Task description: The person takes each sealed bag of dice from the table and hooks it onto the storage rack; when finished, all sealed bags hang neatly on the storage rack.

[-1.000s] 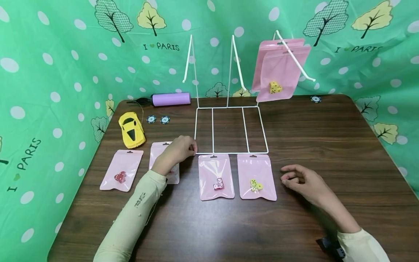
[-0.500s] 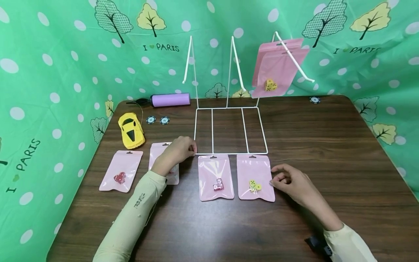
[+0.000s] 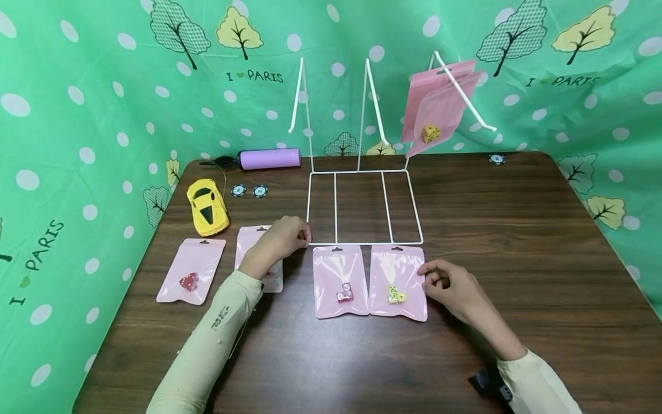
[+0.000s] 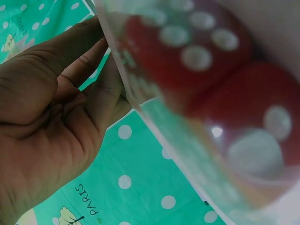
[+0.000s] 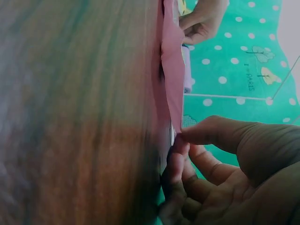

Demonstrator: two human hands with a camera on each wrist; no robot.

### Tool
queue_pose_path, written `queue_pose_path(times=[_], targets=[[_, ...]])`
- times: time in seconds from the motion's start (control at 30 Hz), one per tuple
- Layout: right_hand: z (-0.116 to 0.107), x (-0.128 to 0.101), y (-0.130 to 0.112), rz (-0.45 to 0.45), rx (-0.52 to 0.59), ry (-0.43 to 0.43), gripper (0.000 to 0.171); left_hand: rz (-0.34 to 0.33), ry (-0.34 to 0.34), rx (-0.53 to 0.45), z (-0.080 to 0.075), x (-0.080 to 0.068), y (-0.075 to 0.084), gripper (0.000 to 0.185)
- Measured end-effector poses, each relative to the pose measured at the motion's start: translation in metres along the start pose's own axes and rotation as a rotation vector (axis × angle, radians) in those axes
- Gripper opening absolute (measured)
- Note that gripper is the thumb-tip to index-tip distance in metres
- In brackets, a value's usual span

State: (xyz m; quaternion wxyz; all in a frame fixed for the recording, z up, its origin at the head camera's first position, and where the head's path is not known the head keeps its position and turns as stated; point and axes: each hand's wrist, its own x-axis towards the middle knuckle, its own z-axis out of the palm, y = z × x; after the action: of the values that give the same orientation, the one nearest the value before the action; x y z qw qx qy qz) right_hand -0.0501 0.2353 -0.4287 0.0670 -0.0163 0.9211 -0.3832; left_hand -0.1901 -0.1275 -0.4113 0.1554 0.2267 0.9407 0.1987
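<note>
Four pink pouches lie in a row on the dark wooden table [image 3: 517,241]. My right hand [image 3: 431,280] pinches the right edge of the pouch with yellow dice [image 3: 395,276]; the right wrist view shows my thumb [image 5: 211,131] on top of that pouch's edge [image 5: 173,70] and fingers beneath. That pouch touches the pouch with pink dice [image 3: 340,282]. My left hand [image 3: 305,236] rests on a third pouch [image 3: 248,241], loosely curled, fingertips at the front left corner of the white wire rack [image 3: 362,171]. Red dice [image 4: 211,70] fill the left wrist view beside my palm [image 4: 47,117].
A fourth pouch with red dice [image 3: 191,270] lies far left. Pink pouches with yellow dice [image 3: 437,109] hang from the rack's right hook. A yellow toy car [image 3: 207,206], a purple pump [image 3: 270,157] and two chips [image 3: 238,190] sit at back left, another chip [image 3: 496,158] at back right.
My right hand moved left to the yellow-dice pouch, took its edge and slid it left against the neighbouring pouch. The hanging pouches swing slightly. My left hand stayed put.
</note>
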Motion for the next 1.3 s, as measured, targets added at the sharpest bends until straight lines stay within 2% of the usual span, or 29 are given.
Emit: queue_pose_path(times=[0.1,0.13,0.23,0.33,0.37,0.67,0.87,1.1,1.3], targets=[[-0.001,-0.001,0.000,-0.014,0.015,0.024,0.022,0.003,-0.001,-0.002,0.000,0.001,-0.001,0.014],[-0.002,-0.001,0.000,-0.014,0.027,0.030,0.023,0.025,0.008,-0.007,0.006,0.006,-0.011,0.013],[-0.005,-0.003,0.002,-0.012,0.088,0.039,0.026,0.035,0.012,-0.004,0.006,0.006,-0.012,0.013],[-0.007,-0.005,0.004,-0.026,0.158,0.048,0.028,0.034,0.013,-0.004,0.004,0.005,-0.010,0.013],[-0.008,-0.006,0.004,-0.039,0.170,0.059,0.028,0.013,0.004,0.000,-0.002,0.000,0.000,0.013],[-0.024,-0.005,0.000,-0.174,0.174,0.227,0.032,-0.001,0.001,-0.008,-0.002,0.000,0.001,0.013],[-0.037,-0.005,-0.015,-0.272,0.225,0.309,0.035,0.013,0.006,0.008,-0.001,-0.001,0.001,0.013],[-0.049,-0.005,-0.042,-0.418,0.357,0.392,0.034,0.015,0.008,0.012,-0.001,-0.001,0.001,0.012],[-0.053,-0.002,-0.060,-0.550,0.543,0.358,0.033,0.018,0.009,0.008,-0.001,-0.001,0.001,0.012]])
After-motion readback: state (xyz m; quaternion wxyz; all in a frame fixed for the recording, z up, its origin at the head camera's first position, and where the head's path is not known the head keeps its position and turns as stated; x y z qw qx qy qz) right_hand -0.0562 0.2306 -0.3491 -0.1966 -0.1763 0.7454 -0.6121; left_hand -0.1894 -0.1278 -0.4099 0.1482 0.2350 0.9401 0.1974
